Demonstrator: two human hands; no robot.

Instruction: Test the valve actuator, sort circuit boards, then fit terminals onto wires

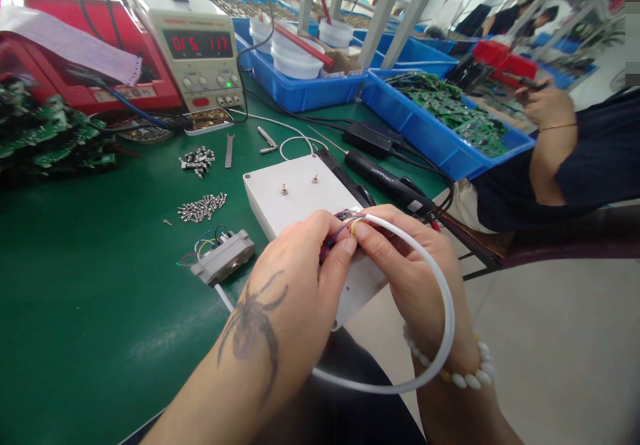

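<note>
My left hand (295, 278) and my right hand (417, 268) meet over the near part of a white box (300, 195) that bears two small metal switches. Thin coloured wires (340, 233) are pinched between the fingers of both hands. They come out of the end of a white cable (447, 298), which passes over my right hand and loops down below both wrists. Left of my left hand lies a grey connector housing (225, 256) with loose coloured wires. My fingers partly hide the wire ends.
Screws (203, 208), metal parts (197, 161) and a small wrench (229, 151) lie on the green mat (130, 278). Behind are a power supply (185, 38), a black electric screwdriver (385, 180) and a blue bin (445, 122) of circuit boards. A person's hand (550, 108) is at right.
</note>
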